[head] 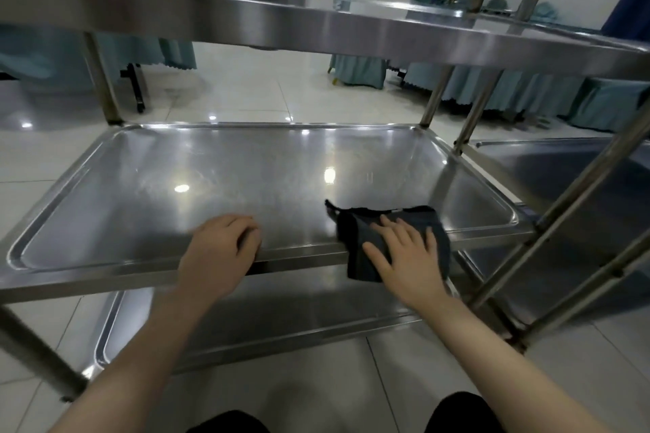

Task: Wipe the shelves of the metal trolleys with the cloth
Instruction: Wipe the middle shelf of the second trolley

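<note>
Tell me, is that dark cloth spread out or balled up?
Spread out. The cloth lies flat under the right hand, fingers straight, on the middle shelf, its near part hanging over the edge.

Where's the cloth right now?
In the head view, the cloth sits right of centre on the middle shelf, draped over its front rim, under the right hand.

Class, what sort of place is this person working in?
Probably a banquet hall or restaurant: skirted tables, cloth-covered chairs and a steel serving trolley on a glossy tiled floor.
</note>
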